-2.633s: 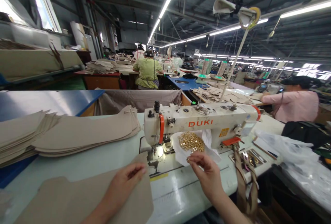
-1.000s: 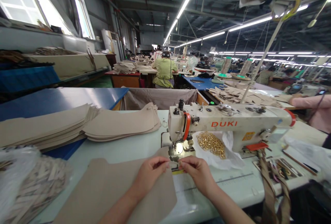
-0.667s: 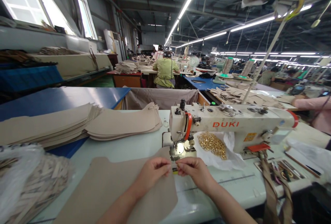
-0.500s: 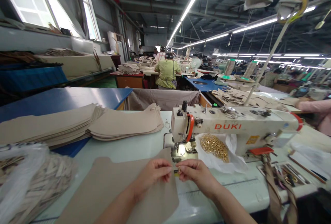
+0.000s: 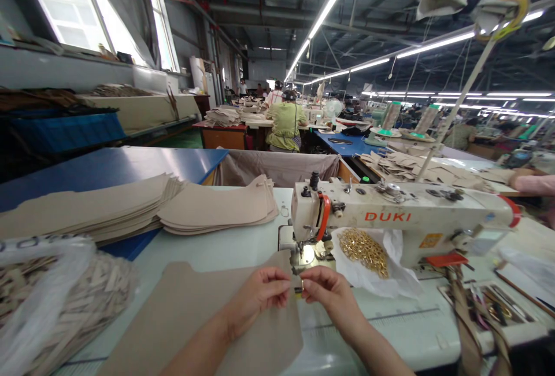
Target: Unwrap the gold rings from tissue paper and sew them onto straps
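Observation:
Over a large beige panel point(image 5: 191, 312), my left hand point(image 5: 260, 298) is closed in a pinch near the panel's right side; what its fingertips hold is too small to make out. Just to the right, my right hand point(image 5: 327, 292) pinches a small gold metal piece point(image 5: 303, 285) between thumb and fingers. The fingertips of both hands are close together, in front of the needle area of a white sewing machine point(image 5: 390, 214). Gold metal pieces point(image 5: 364, 251) lie heaped on white wrapping under the machine's arm.
Stacked beige panels point(image 5: 221, 205) lie behind at the left. A clear bag of fabric strips point(image 5: 99, 289) stands at the left front. A tray of tools point(image 5: 498, 301) and hanging straps point(image 5: 463, 324) are at the right. A person in green point(image 5: 284, 124) sits farther back.
The view has shifted slightly, so the scene appears a little farther right. Both hands keep nearly the same pinched pose in front of the machine.

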Demonstrator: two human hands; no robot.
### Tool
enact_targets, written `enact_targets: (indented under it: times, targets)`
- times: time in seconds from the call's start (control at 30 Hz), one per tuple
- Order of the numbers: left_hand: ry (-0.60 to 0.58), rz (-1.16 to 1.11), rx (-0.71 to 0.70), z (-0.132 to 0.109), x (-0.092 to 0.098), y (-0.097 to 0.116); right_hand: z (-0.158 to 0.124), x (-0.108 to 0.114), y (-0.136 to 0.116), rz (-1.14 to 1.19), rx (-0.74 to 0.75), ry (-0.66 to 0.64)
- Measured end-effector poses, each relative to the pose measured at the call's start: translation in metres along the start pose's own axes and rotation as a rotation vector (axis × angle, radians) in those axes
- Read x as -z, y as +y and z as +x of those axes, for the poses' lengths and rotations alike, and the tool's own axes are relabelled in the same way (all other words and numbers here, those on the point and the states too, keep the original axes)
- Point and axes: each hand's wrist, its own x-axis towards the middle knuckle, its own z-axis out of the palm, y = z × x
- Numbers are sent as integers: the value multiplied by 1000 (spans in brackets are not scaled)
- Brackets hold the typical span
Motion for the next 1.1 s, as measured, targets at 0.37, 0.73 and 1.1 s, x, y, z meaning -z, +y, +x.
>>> enact_targets:
  times: [0.37, 0.73, 1.1]
  targets:
    - [36, 210, -117, 3, 0, -1, -7, -9, 6, -523, 390, 120]
    - [47, -16, -57, 7, 0, -3, 23, -6, 20, 11, 3, 34]
    - [-25, 49, -20, 6, -1, -1, 20, -12, 21, 50, -39, -66]
